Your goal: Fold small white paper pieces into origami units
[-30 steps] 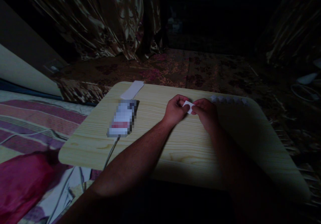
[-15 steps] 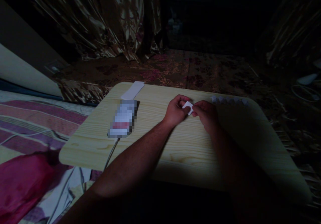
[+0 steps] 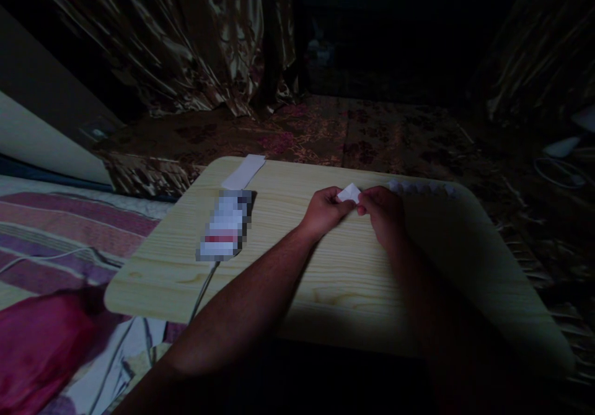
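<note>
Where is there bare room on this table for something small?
The pale wooden table shows bare wood between the rectangular pixelated device and the left hand; past the right forearm it looks free, though dim. Crowded: the far left, where white paper lies near the device, and the far right, where small whitish pieces line up beside the right hand.

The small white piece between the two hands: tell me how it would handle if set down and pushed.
The small white piece looks like folded paper, so it is probably light for its size. Its faint crease lines suggest it would bend or dent under a hard press. With that flat, angular outline, it would likely slide rather than roll.
</note>
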Motion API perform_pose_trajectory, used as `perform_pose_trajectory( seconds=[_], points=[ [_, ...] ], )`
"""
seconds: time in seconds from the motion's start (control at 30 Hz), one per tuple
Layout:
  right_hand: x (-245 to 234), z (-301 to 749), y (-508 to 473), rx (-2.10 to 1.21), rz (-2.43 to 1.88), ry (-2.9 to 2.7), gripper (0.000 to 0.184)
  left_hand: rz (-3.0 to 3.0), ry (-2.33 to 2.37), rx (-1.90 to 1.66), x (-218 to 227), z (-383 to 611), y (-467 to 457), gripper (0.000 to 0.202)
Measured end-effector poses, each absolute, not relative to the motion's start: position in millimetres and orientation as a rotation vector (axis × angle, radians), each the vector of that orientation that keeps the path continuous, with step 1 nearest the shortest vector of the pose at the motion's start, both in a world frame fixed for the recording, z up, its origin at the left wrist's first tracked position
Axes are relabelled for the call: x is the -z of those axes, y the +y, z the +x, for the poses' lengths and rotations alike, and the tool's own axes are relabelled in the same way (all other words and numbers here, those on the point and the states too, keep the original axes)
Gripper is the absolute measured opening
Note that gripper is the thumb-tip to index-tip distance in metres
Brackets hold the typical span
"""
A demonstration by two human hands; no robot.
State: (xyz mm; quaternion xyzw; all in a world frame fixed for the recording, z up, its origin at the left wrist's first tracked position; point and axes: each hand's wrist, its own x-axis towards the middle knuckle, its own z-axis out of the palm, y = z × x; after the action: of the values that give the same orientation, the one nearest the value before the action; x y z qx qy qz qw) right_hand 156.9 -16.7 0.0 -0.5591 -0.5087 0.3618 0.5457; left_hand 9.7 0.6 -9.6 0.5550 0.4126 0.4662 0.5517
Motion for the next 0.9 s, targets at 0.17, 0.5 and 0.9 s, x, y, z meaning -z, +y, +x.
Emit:
perform_pose_trajectory(
  seconds=[0.17, 0.5, 0.9],
  points=[
    [2.3, 153.2, -16.0, -0.883, -1.247, -1.244, 0.023, 1.278, 0.992, -1.122, 9.1, 8.3, 0.8, 0.024],
    [5.7, 155.5, -15.6, -0.557, -1.259, -1.399, 0.015, 1.190, 1.032, -1.212, 6.0, 9.0, -1.2, 0.028],
    [11.1, 154.1, -13.1, -0.581, -1.207, -1.448, 0.016, 1.191, 1.003, -1.184, 1.6, 8.3, -3.9, 0.026]
  ],
)
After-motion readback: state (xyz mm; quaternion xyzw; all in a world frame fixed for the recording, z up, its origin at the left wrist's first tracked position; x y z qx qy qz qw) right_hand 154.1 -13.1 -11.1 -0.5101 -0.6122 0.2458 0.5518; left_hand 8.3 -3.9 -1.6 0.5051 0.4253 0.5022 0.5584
